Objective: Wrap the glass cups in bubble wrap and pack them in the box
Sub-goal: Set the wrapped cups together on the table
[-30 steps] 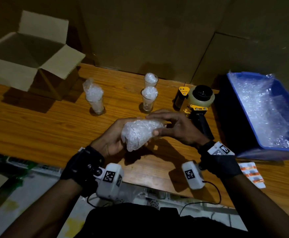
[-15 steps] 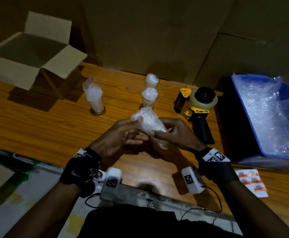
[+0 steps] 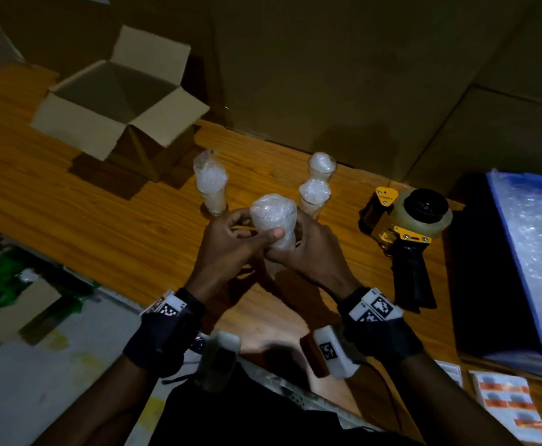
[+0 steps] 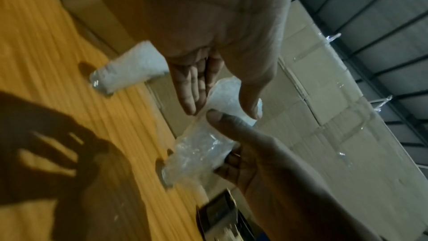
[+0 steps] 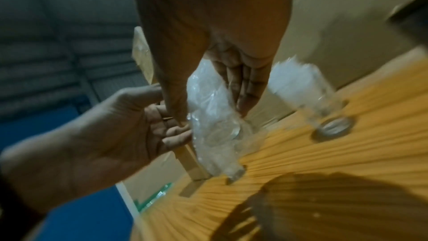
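A glass cup wrapped in bubble wrap [image 3: 272,217] stands upright between both hands over the wooden table [image 3: 86,226]. My left hand [image 3: 253,235] grips its left side with the thumb across the wrap. My right hand [image 3: 295,241] grips its right side. In the left wrist view the wrapped cup [image 4: 203,146] has its base close to the tabletop; contact is unclear. The right wrist view shows the wrapped cup [image 5: 213,122] between my thumb and fingers. Three cups stuffed with wrap [image 3: 211,188] [image 3: 314,194] [image 3: 321,165] stand behind. The open cardboard box [image 3: 79,123] sits at the far left.
A yellow tape dispenser [image 3: 408,226] lies right of my hands. A blue bin [image 3: 501,217] with bubble wrap fills the right edge. Label sheets [image 3: 504,403] lie at the front right. Large cartons form a wall behind the table.
The wrapped cup went from lying tilted in my hands to upright, and both hands carried it forward toward the standing cups.
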`<state>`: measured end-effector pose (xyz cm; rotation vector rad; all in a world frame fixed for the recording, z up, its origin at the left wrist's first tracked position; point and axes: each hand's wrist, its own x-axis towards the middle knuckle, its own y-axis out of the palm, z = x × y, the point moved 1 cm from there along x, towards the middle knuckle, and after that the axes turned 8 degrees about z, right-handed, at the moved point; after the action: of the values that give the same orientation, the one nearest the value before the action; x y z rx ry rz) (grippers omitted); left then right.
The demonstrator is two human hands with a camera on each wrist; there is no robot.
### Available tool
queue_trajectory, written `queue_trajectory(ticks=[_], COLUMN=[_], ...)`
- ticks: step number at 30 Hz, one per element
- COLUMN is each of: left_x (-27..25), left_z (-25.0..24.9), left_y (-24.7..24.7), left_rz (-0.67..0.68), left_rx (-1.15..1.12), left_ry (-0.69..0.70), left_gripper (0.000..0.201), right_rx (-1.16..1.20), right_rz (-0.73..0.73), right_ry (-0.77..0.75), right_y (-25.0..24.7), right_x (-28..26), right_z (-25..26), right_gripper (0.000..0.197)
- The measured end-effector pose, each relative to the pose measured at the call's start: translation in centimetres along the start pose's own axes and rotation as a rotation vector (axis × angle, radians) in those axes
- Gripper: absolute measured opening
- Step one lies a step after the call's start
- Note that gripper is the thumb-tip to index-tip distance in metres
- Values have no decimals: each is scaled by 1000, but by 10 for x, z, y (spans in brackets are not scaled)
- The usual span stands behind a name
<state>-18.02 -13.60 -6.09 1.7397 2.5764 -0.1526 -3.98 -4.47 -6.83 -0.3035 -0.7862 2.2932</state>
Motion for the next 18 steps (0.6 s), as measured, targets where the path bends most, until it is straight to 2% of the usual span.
queue_trajectory(ticks=[5,9,11,14,18], left_x=[25,42,52,67,86], left_z=[-3,12,24,35,39], left_y=[-51,-104,-125,-142,-146], left_rz=[-48,-177,-218,-186,-11], left_rx=[107,94,139,223,331], left_ry=[68,63,82,92,108], left_gripper=[55,26,25,51,83], right_rx=[122,141,141,170,195], right_rz=[-130,-275,-351,-408,-437], right_ry=[68,136,149,203,279], right_y=[22,40,47,53,54], right_x=[49,91,110,138,174], right_z=[17,23,20,13,-3], right_gripper=[82,78,75,73,75])
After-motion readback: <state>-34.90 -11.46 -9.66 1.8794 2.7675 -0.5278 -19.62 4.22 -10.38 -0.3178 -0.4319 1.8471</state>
